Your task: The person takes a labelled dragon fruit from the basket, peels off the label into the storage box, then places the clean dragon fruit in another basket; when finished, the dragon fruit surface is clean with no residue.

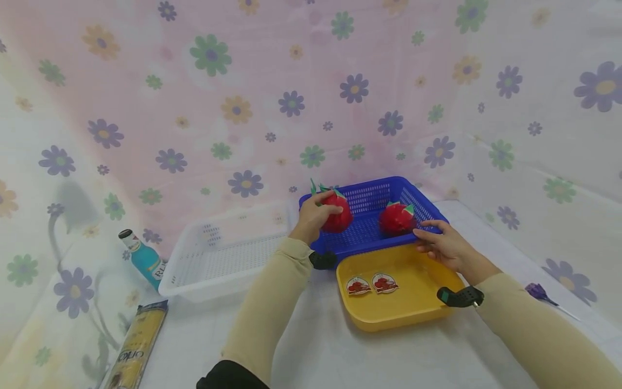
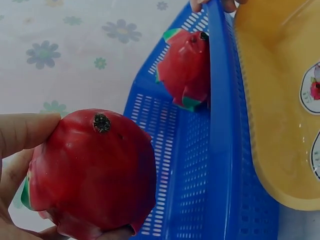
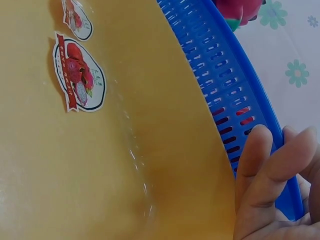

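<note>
My left hand (image 1: 311, 220) holds a red dragon fruit (image 1: 339, 216) with green tips over the left part of a blue basket (image 1: 359, 249). In the left wrist view, thumb and fingers wrap this fruit's (image 2: 100, 170) side, and its dark round end faces the camera. Inside the basket's right end lies a second dragon fruit (image 1: 396, 220). My right hand (image 1: 452, 249) grips the basket's rim near its front right corner, with fingers on both sides of the rim (image 3: 260, 105) in the right wrist view.
A yellow tray (image 1: 413, 294) with two dragon fruit stickers (image 1: 385, 282) sits in front of the blue basket. To the left are a white basket (image 1: 218, 289), a blue bottle (image 1: 146, 259) and a yellow packet (image 1: 138, 346). A purple flower-like item (image 1: 536, 292) lies at right.
</note>
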### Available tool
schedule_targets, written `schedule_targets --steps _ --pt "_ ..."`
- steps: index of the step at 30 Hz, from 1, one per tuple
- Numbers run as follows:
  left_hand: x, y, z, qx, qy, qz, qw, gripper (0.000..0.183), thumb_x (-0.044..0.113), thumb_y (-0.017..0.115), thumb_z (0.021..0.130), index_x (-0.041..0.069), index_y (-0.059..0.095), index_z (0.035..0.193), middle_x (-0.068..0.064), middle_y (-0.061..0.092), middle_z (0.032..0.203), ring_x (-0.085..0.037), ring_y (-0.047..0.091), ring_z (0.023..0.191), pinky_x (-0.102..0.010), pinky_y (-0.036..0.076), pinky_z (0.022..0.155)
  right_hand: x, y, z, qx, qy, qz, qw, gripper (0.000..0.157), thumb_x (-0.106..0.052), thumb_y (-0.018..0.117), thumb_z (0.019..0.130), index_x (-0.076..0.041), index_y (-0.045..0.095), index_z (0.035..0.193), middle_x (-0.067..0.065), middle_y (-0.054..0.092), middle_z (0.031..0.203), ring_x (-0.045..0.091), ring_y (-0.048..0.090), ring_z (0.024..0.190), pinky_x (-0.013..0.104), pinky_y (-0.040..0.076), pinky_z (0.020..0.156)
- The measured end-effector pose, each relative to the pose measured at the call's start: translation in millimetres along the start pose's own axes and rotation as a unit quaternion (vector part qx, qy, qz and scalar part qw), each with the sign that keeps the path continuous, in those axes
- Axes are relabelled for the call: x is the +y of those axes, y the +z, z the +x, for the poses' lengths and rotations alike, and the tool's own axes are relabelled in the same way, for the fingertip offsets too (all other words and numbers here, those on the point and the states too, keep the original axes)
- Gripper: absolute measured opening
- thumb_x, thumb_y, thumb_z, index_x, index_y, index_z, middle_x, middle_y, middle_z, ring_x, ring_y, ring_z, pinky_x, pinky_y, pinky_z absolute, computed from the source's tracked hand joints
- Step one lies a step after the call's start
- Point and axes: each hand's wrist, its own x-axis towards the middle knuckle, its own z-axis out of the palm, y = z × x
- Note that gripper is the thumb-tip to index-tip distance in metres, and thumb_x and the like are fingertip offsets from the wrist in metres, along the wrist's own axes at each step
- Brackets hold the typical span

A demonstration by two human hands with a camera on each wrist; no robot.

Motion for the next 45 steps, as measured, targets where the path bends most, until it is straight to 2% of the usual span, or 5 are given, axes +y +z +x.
schedule_targets --steps 15,18,23,35,45 --pt "-8.8 11.2 0.4 0.051 0.004 0.071 0.9962 0.054 0.014 0.077 0.080 0.029 0.065 0.131 -0.009 0.052 0.146 -0.033 0.051 0.128 -0.050 0.052 0.102 0 4.2 2 -0.005 -0.001 0.001 1.000 0.057 -0.034 0.062 0.096 -0.019 0.028 0.139 -0.008 0.069 0.084 0.009 0.069 0.070 0.014 0.052 0.060" --pt "-9.2 11.5 3.6 0.067 0.015 0.096 0.9930 0.052 0.009 0.073 0.080 0.025 0.067 0.128 -0.006 0.056 0.143 -0.019 0.059 0.093 -0.033 0.059 0.079 0 3.8 1 -0.004 0.000 0.000 1.000 0.055 -0.035 0.063 0.095 -0.020 0.030 0.137 -0.008 0.069 0.084 0.008 0.069 0.071 0.014 0.052 0.059" --pt "-8.0 10.9 7.8 0.063 0.032 0.153 0.9857 0.052 0.003 0.067 0.082 0.024 0.066 0.130 -0.003 0.056 0.145 -0.013 0.036 0.056 -0.022 0.030 0.044 -1 2.0 1 -0.004 -0.002 -0.002 1.000 0.050 -0.039 0.067 0.092 -0.025 0.035 0.128 -0.009 0.069 0.083 0.009 0.070 0.072 0.013 0.052 0.060" --pt "-12.4 12.3 -0.4 0.036 0.048 0.133 0.9893 0.047 0.007 0.068 0.085 0.021 0.065 0.131 -0.005 0.053 0.147 -0.025 0.048 0.137 -0.041 0.051 0.103 -1 0.8 0 -0.007 -0.001 0.005 1.000 0.035 -0.036 0.064 0.095 -0.030 0.038 0.118 -0.009 0.069 0.082 0.008 0.069 0.070 0.013 0.052 0.059" --pt "-15.2 4.9 -7.6 0.022 0.036 0.118 0.9921 0.046 0.010 0.068 0.088 0.023 0.064 0.132 -0.005 0.051 0.149 -0.032 0.050 0.134 -0.048 0.048 0.107 0 -2.3 2 -0.006 0.003 0.002 1.000 0.037 -0.037 0.065 0.093 -0.031 0.038 0.118 -0.009 0.069 0.083 0.009 0.070 0.072 0.013 0.051 0.060"
